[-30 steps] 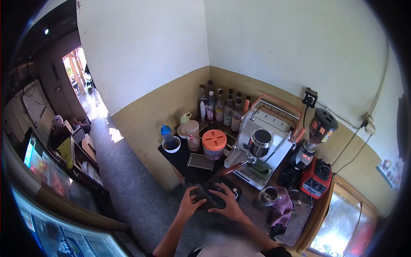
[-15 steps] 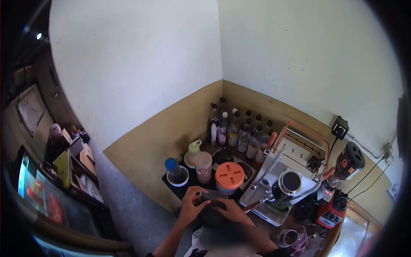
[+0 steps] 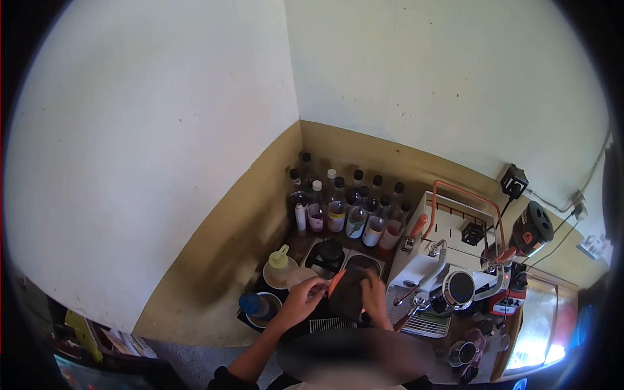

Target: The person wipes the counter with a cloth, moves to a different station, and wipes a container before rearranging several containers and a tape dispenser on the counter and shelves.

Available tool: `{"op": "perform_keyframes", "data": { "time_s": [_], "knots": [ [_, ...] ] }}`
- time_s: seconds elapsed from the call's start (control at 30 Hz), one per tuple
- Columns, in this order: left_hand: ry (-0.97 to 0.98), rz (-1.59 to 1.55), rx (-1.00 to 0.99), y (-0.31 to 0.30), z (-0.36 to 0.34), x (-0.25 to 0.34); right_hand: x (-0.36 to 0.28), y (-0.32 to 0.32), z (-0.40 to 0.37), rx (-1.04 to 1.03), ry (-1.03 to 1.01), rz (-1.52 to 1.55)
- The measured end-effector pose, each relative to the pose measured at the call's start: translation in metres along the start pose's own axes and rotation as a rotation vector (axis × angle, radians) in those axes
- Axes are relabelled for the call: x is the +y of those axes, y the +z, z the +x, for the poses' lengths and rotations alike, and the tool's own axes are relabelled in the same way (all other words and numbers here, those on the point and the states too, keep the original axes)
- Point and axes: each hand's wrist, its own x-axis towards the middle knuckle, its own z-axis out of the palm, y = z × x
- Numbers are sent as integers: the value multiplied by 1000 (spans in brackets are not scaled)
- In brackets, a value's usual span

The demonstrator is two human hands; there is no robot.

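Note:
A dark, soft-looking object (image 3: 346,292) is between my hands, covering much of a container with an orange lid (image 3: 335,282). My left hand (image 3: 307,301) has its fingers pinched together at the left edge of the lid and the dark object; what lies between the fingertips is too small to make out. On the other side, my right hand (image 3: 375,298) is against the right edge of the dark object, its fingers smeared by motion. A blurred dark round shape (image 3: 354,354) hides the area below my hands.
A white espresso machine (image 3: 442,253) stands right of my hands, a red-based grinder (image 3: 507,302) beyond it. Several bottles (image 3: 336,214) line the wall. Bowls with a yellow-green bottle (image 3: 279,257) and a blue-capped bottle (image 3: 252,304) are at the left; a metal cup (image 3: 463,353) is lower right.
The view has shifted. The dark object has moved up in front of the orange-lidded container. My hands have moved up and farther apart, the left one now at the lid's edge.

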Motion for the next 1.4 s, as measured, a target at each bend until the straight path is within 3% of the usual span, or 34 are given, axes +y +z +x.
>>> {"op": "perform_keyframes", "data": {
  "time_s": [0.07,0.13,0.17,0.27,0.33,0.4,0.5,0.6,0.7,0.8,1.0,1.1,1.2,1.4],
  "knots": [
    [-45,0,-60,12,12,-19,-28,-22,15,95,278,53],
    [-92,89,-99,38,16,-42,-46,-31,28,106,202,0],
    [-83,273,-208,46,20,-50,-49,-35,29,108,165,-28],
    [10,466,7,98,13,-98,-5,-26,33,19,27,-407],
    [-79,560,20,111,14,-110,12,-22,26,-134,178,-478],
    [-49,552,121,117,8,-104,24,-16,17,-285,317,-555],
    [103,96,143,113,15,-129,47,1,-3,-337,358,-589],
    [-80,-50,129,115,7,-142,49,2,-9,-336,377,-573],
    [-702,-605,145,117,-4,-106,47,1,-12,-344,389,-573],
    [-443,-597,84,112,-6,-109,38,-4,-16,-368,376,-587],
    [-426,-501,180,107,-14,-106,45,-2,-16,-378,309,-569],
    [-443,-360,169,110,-16,-143,47,4,-19,-346,273,-561],
    [73,78,197,104,-18,-129,47,7,-13,-341,299,-517],
    [115,28,304,117,-8,-122,60,2,-15,-269,306,-399]
  ]
}}
